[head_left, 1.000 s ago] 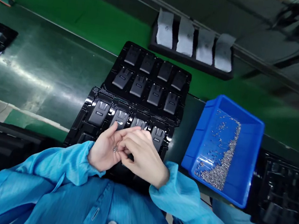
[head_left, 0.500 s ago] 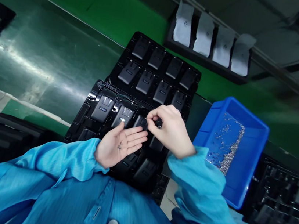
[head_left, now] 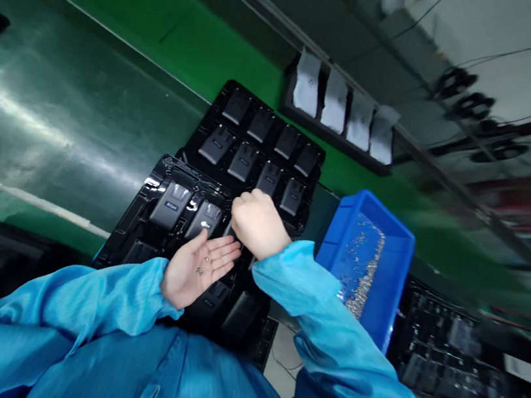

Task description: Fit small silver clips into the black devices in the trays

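Note:
My left hand [head_left: 201, 270] lies palm up with its fingers stretched out flat, over the near black tray. A few small metal pieces [head_left: 199, 271] rest loose on its palm; they are too small to tell if they are screws or pins. Just beyond its fingertips, my right hand [head_left: 257, 221] is closed, back of the hand toward me, over the tray's upper row. Its fingertips and anything in them are hidden. Dark grey plug-type adapters with prongs sit in the tray, one adapter [head_left: 170, 205] at the upper left and another adapter [head_left: 206, 218] beside it.
A second black tray [head_left: 192, 142] of similar adapters adjoins behind. At right stands a blue bin [head_left: 396, 270] with many small metal pieces. A dark holder with white pouches [head_left: 335, 101] is at the back. More black trays [head_left: 444, 336] lie far right, and others [head_left: 5, 255] are stacked left.
My right hand has turned from a visible pinch to a closed pose with its fingertips hidden. The metal pieces have shifted on my left palm. The view has swung somewhat.

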The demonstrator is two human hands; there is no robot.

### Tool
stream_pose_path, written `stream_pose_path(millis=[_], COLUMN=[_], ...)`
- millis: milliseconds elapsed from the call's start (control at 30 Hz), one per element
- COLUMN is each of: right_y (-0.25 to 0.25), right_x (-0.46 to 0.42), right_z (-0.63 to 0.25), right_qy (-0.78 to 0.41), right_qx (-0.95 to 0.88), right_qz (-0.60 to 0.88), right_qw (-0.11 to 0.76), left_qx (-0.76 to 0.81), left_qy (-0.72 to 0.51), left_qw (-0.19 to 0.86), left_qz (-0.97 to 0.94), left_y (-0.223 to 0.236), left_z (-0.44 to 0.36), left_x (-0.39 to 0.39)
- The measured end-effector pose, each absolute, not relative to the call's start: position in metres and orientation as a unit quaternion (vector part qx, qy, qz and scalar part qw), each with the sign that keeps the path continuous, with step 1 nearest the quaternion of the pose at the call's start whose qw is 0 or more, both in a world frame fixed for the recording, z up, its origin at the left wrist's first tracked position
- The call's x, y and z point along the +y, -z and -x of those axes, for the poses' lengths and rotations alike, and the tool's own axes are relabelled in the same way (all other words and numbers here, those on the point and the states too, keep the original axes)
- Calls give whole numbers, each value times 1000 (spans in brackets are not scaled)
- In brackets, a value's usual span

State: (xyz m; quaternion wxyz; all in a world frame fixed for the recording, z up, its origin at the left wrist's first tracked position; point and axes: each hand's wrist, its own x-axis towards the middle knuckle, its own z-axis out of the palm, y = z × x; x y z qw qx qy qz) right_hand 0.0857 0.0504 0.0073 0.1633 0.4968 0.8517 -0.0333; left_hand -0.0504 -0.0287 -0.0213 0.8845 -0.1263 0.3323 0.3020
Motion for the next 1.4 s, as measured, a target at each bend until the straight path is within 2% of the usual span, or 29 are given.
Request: stream_pose_path(millis=[267,767,867,1000,1133,1233,1400], right_y=[6,18,22,20,4,-12,-26], right_x=[25,-15,-14,-14,-17,-23,-35], right_z=[-98,-124,-128,-133,-126,-111,-88], right_qy=[-1,40,84,174,166,151,152], right_qx=[841,839,826,785,761,775,825], right_qz=[-526,-541,-557,-576,-585,-568,-516], right_qw=[122,49,-13,-146,-225,-231,-175], left_qx=[307,319,319,301,265,236,213], left_qy=[-312,-316,-318,-319,-329,-338,-347], left_qw=[891,887,886,891,898,902,904], left_qz=[118,109,112,116,122,128,127], left_y=[29,27,28,26,18,10,2], left_z=[49,44,44,50,60,66,72], left_x=[-31,-33,-34,-35,-34,-31,-29])
